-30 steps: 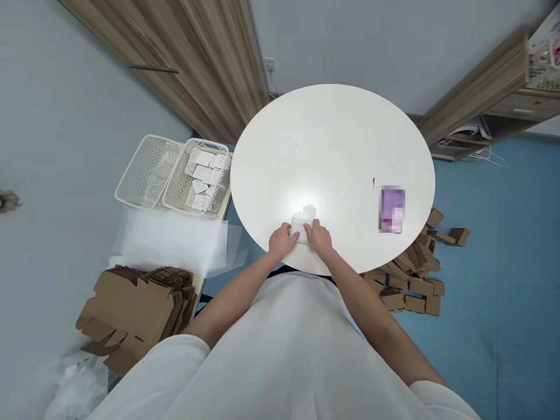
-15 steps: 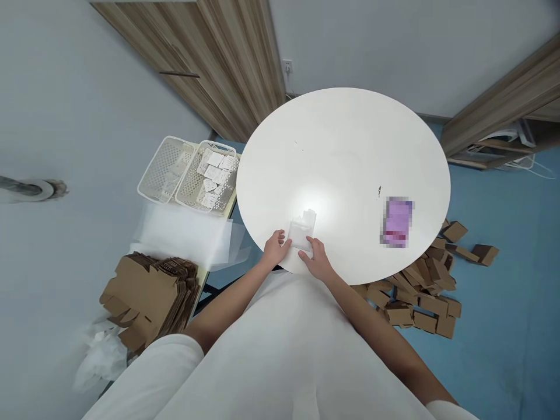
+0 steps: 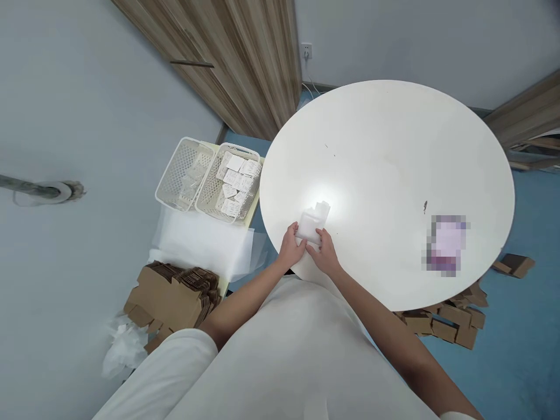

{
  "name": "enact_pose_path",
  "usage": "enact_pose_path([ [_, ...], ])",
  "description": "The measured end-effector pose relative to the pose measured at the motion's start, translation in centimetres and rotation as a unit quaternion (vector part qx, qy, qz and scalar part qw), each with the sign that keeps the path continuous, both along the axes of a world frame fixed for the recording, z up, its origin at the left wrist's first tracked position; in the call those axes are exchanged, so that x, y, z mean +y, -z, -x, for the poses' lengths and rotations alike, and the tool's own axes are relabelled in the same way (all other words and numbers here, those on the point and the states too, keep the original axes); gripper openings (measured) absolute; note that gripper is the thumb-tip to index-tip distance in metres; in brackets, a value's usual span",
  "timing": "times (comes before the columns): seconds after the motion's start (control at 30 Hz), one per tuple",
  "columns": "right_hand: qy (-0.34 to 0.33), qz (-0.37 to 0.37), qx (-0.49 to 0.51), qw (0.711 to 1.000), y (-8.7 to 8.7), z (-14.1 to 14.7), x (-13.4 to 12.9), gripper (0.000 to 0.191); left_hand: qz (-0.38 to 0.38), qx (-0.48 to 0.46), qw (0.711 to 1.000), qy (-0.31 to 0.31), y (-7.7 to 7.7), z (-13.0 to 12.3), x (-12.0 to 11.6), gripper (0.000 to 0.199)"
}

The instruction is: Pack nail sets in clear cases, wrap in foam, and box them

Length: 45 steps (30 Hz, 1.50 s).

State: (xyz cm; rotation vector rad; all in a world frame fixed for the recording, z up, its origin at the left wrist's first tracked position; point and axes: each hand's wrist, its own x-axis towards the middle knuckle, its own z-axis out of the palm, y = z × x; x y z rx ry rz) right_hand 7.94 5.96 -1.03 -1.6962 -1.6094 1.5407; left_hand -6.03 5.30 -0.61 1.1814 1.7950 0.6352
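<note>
A small, flat white packet [image 3: 311, 225], seemingly wrapped in a translucent sheet, lies at the near edge of the round white table [image 3: 385, 146]. Its far end is ragged and sticks up loosely. My left hand [image 3: 291, 248] grips the near left corner, thumb along the bottom edge. On the opposite side my right hand [image 3: 324, 252] holds the near right corner, its fingers bent over the edge. Both thumbs come close together at the packet's near side. What is inside the wrapping cannot be made out.
Left of the table, a white basket [image 3: 210, 204] holds printed slips; another basket [image 3: 164, 184] holds clear packets. Translucent sheets [image 3: 201, 239] and stacked flat cardboard boxes [image 3: 168, 294] lie nearer. A blurred-out purplish item [image 3: 448, 242] rests at right. Folded boxes [image 3: 455, 318] cover the floor below.
My left hand has closed in on the packet's left corner, and my right hand has shifted along its near edge. The whole view has swung left, so the table appears farther right.
</note>
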Motion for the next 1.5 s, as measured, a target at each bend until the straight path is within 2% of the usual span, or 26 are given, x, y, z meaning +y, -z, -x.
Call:
enact_pose_path([
  [0.2, 0.01, 0.001, 0.028, 1.0, 0.1, 7.7, 5.2, 0.065, -0.029, 0.048, 0.998, 0.019, 0.1, 7.3, 4.3, 0.058],
  [0.3, 0.027, 0.007, 0.037, 0.999, -0.1, 10.6, 7.4, 0.065, -0.046, 0.05, 0.997, 0.034, 0.4, 10.0, 6.7, 0.059],
  [0.47, 0.038, -0.001, 0.035, 0.999, -0.4, 13.5, 10.4, 0.067, -0.074, 0.046, 0.995, 0.042, 1.2, 12.3, 9.9, 0.062],
  [0.6, 0.022, -0.003, 0.012, 1.0, -0.3, 14.0, 11.5, 0.07, -0.083, 0.039, 0.994, 0.057, 1.4, 12.8, 10.6, 0.066],
  [0.87, 0.006, 0.005, 0.027, 1.0, -0.6, 13.3, 10.8, 0.079, -0.099, 0.037, 0.992, 0.075, 1.8, 12.6, 9.7, 0.075],
  [1.07, 0.025, 0.015, 0.04, 0.999, -0.8, 11.7, 8.6, 0.085, -0.093, 0.033, 0.994, 0.052, 1.2, 11.9, 8.2, 0.079],
  [1.27, 0.027, 0.029, 0.061, 0.997, -1.9, 8.0, 4.9, 0.082, -0.084, 0.048, 0.995, 0.019, -0.2, 10.3, 4.7, 0.079],
  [1.5, 0.013, 0.027, 0.108, 0.994, -3.8, 4.9, 0.9, 0.076, -0.087, 0.066, 0.994, -0.023, -2.2, 7.6, -1.0, 0.073],
])
